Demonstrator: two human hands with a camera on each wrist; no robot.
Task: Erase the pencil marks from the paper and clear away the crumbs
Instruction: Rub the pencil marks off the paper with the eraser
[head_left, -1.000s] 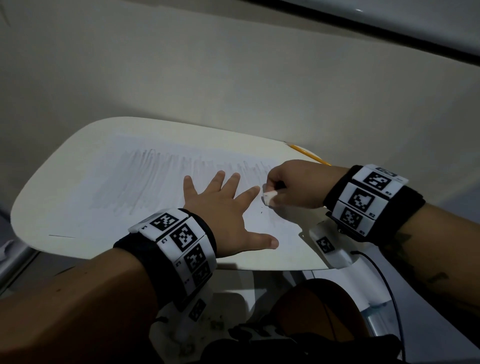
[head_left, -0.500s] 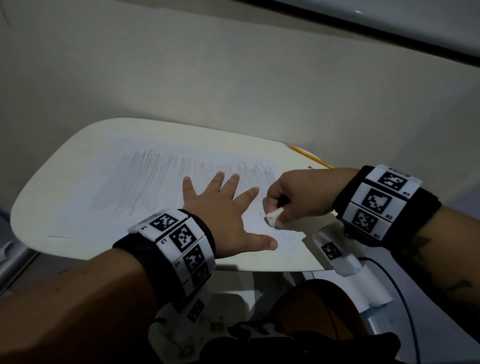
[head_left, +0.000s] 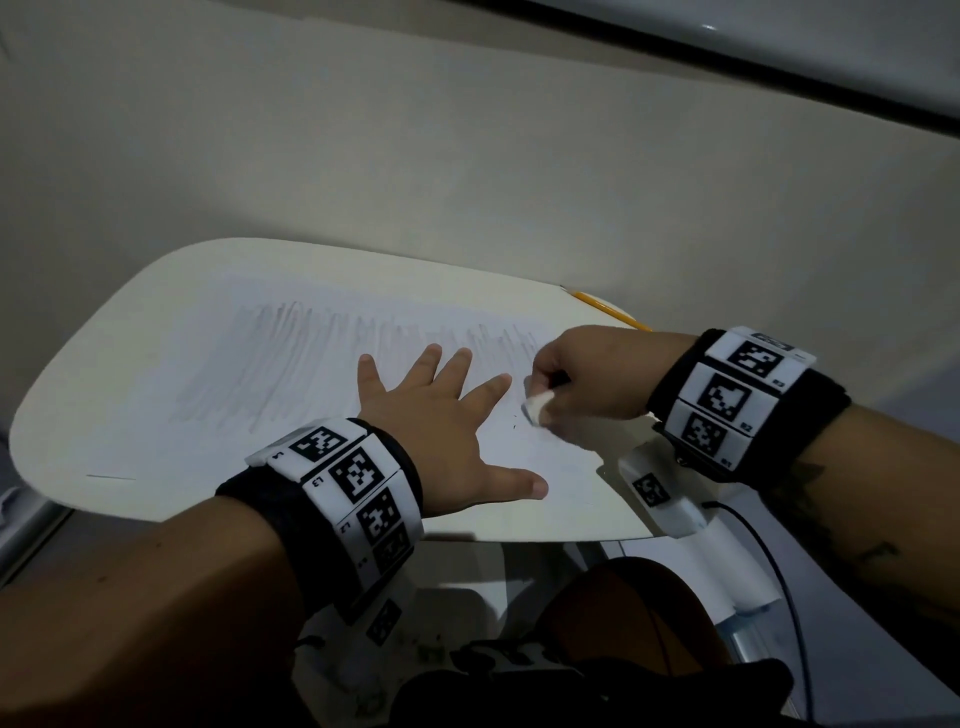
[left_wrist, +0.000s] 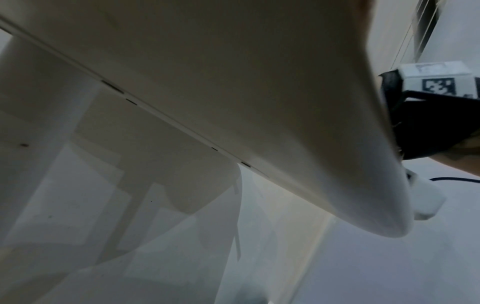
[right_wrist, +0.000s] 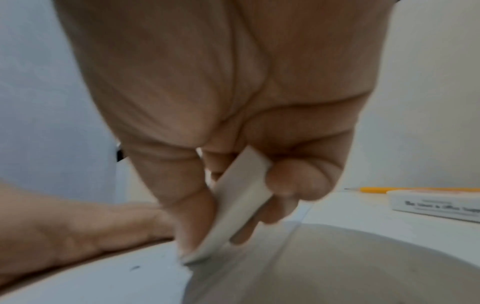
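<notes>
Right hand (right_wrist: 221, 98) fills most of the view, seen from the palm side, fingers curled. It pinches a white eraser (right_wrist: 239, 207) between thumb (right_wrist: 187, 209) and fingertips (right_wrist: 301, 181); the eraser is tilted, its lower corner touching the white paper (right_wrist: 103, 288). A small dark crumb (right_wrist: 135, 267) lies on the paper just left of the eraser tip. The left hand (right_wrist: 78, 230) lies flat on the paper at the left, near the eraser. Right of the paper's edge is the pale tabletop (right_wrist: 363, 267). Far right: a white box with blurred print (right_wrist: 436, 205), and a yellow pencil (right_wrist: 415, 190) behind it, tip pointing left.
</notes>
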